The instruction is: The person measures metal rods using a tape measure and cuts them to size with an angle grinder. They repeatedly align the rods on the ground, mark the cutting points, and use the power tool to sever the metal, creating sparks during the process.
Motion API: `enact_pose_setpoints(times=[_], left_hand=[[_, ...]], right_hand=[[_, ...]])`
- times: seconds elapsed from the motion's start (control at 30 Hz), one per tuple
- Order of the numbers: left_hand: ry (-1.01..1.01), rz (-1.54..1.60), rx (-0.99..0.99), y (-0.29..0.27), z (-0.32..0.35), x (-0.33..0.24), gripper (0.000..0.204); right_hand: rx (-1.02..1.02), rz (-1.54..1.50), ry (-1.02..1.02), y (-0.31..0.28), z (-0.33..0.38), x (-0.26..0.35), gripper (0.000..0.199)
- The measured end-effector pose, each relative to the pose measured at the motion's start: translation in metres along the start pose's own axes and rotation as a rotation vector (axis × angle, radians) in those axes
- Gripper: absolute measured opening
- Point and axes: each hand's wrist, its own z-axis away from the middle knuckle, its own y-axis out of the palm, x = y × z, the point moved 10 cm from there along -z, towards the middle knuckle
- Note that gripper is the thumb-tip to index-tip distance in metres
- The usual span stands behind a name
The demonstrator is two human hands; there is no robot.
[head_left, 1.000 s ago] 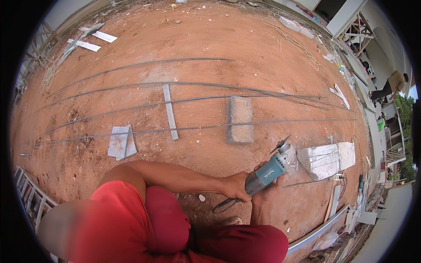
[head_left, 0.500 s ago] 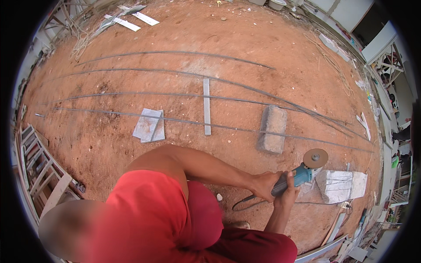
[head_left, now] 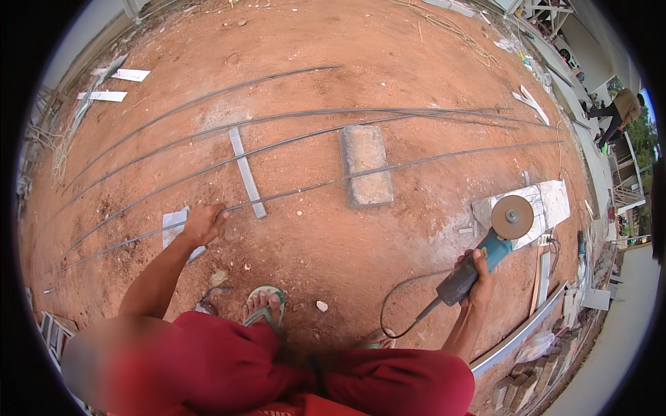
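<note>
My right hand is wrapped round an angle grinder with a teal and dark grey body. Its brown cutting disc points away from me, held in front of a pale block. A black cord loops back from its rear. My left hand reaches forward, its curled fingers closed on the nearest long steel rod. That rod passes over a flat grey strip and a rough concrete block. Below my left hand, grey flat plates lie partly covered.
More long rods lie farther out on the reddish dirt. White strips rest at the far left and rope at the far side. A metal channel and wood pieces lie at right. Another person stands beyond.
My left hand has left the grinder and moved left onto the nearest rod. The grinder is now in my right hand alone. The view has swung to the right.
</note>
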Motion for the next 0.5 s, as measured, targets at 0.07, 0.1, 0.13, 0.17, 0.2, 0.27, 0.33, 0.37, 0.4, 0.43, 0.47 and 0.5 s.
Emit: enact_pose_setpoints(times=[0.07,0.1,0.13,0.17,0.2,0.27,0.33,0.37,0.4,0.43,0.47,0.5], left_hand=[[0.114,0.03,-0.074,-0.005,-0.009,-0.028,0.037],[0.167,0.047,-0.112,-0.008,-0.012,-0.046,0.037],[0.157,0.048,-0.094,-0.009,-0.019,-0.061,0.037],[0.148,0.049,-0.076,-0.009,-0.028,-0.078,0.038],[0.137,0.051,-0.057,-0.009,-0.038,-0.095,0.038],[0.123,0.054,-0.028,-0.006,-0.061,-0.131,0.039],[0.129,0.066,-0.036,-0.005,-0.079,-0.157,0.04],[0.141,0.077,-0.058,-0.003,-0.087,-0.165,0.04],[0.153,0.093,-0.074,0.002,-0.093,-0.174,0.04],[0.141,0.109,-0.053,0.005,-0.099,-0.183,0.041],[0.127,0.126,-0.032,0.008,-0.103,-0.189,0.042],[0.104,0.136,-0.017,0.007,-0.105,-0.19,0.042]], right_hand=[[0.024,-0.006,0.034,-0.003,-0.004,-0.006,0.032],[0.037,0.017,0.048,-0.004,-0.006,-0.01,0.031],[0.05,0.039,0.059,-0.002,-0.009,-0.015,0.03],[0.062,0.061,0.071,-0.001,-0.01,-0.019,0.03],[0.08,0.108,0.053,0.006,-0.009,-0.016,0.03],[0.107,0.213,0.011,0.027,-0.003,-0.004,0.03],[0.17,0.28,-0.05,0.051,-0.003,0.007,0.033],[0.208,0.339,-0.069,0.064,-0.006,0.009,0.033],[0.244,0.405,-0.084,0.073,-0.011,0.009,0.034],[0.274,0.476,-0.067,0.078,-0.018,0.007,0.035],[0.311,0.547,-0.074,0.085,-0.024,0.008,0.035],[0.357,0.613,-0.083,0.097,-0.031,0.008,0.034]])
